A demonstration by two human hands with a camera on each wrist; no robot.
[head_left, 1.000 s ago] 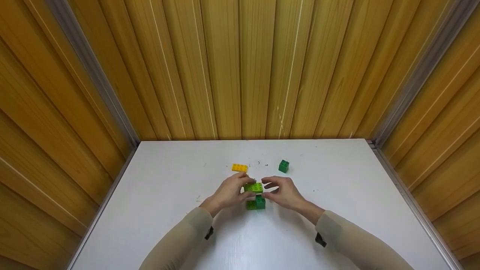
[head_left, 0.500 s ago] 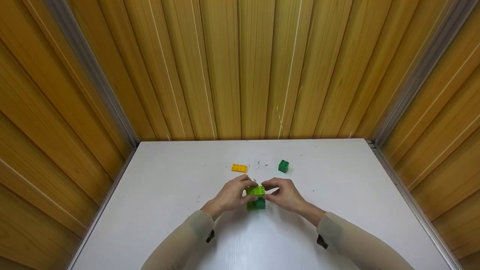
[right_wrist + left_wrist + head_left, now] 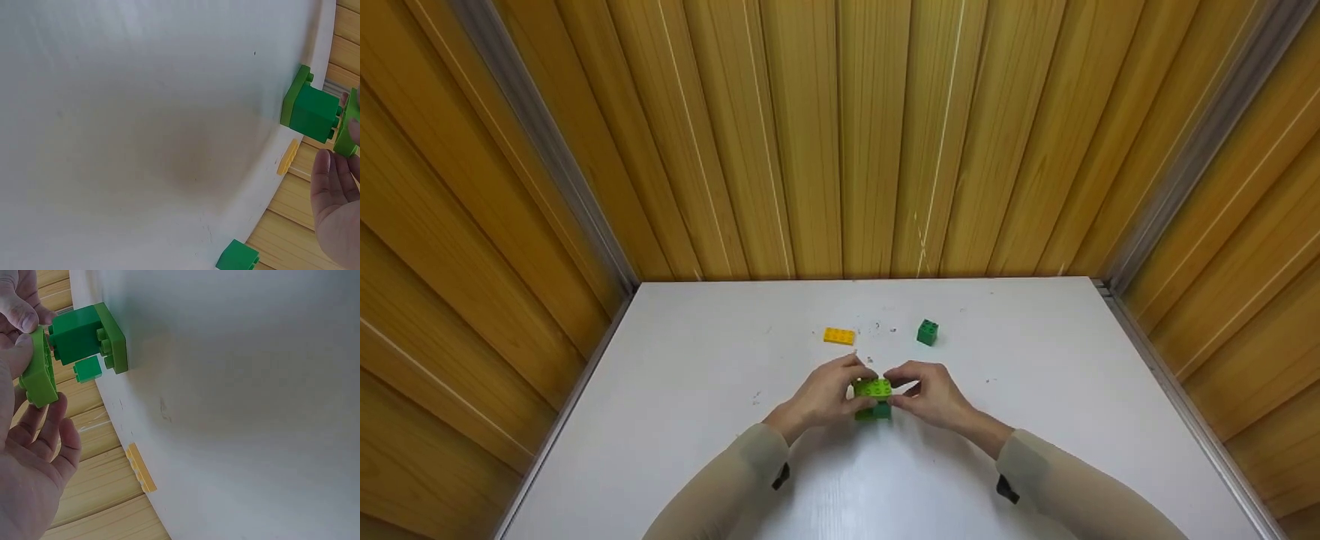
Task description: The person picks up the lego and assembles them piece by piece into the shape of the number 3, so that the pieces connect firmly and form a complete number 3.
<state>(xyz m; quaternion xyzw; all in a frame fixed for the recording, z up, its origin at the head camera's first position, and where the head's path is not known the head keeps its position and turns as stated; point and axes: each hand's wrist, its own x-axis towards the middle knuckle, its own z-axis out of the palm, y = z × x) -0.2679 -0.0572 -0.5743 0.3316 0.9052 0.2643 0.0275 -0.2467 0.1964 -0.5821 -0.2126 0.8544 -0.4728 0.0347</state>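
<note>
A flat lime green toy building brick (image 3: 874,388) is held between both hands, tilted slightly over a small stack. My left hand (image 3: 826,391) pinches its left part, thumb in front and fingers behind. The right hand (image 3: 931,391) has thumb and fingertips at the brick's right end. Beneath it, a dark green brick (image 3: 76,334) sits on one end of another lime green brick (image 3: 118,342), which rests on the table with bare studs beside it. In the left wrist view a narrow gap shows between the held brick and the dark green brick's studs.
A flat yellow brick (image 3: 839,336) lies farther back on the white table (image 3: 697,360), left of centre. One more dark green brick (image 3: 928,332) stands at the back right. Yellow wood-panel walls (image 3: 802,150) enclose the table's back and sides.
Both hands have moved slightly toward the body, and the lime green brick has come down over the dark green brick. The right hand has closed in on its right end.
</note>
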